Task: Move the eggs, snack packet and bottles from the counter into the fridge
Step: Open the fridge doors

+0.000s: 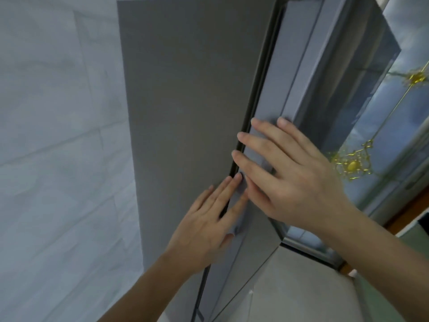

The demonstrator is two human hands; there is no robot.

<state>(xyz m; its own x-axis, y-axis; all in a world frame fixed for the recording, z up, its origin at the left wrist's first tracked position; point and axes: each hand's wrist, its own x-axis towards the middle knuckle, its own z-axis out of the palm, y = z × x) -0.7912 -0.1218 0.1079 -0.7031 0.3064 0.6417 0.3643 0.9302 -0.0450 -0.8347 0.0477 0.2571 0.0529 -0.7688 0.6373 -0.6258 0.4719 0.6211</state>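
Note:
The grey fridge fills the middle of the head view, seen close and from a slant. Its flat side panel [181, 101] is on the left and its door [290, 73] on the right, with a dark seam [260, 89] between them. My left hand [209, 219] lies flat against the fridge with its fingertips at the seam and the door's edge. Above it, my right hand [287, 173] has straight, spread fingers laid on the door next to the seam. Neither hand holds anything. No eggs, snack packet or bottles are in view.
A pale marbled wall [60, 135] runs along the left. To the right of the fridge stands a glass panel with gold ornament [352, 163]. A light floor or counter surface [301, 287] shows at the bottom right.

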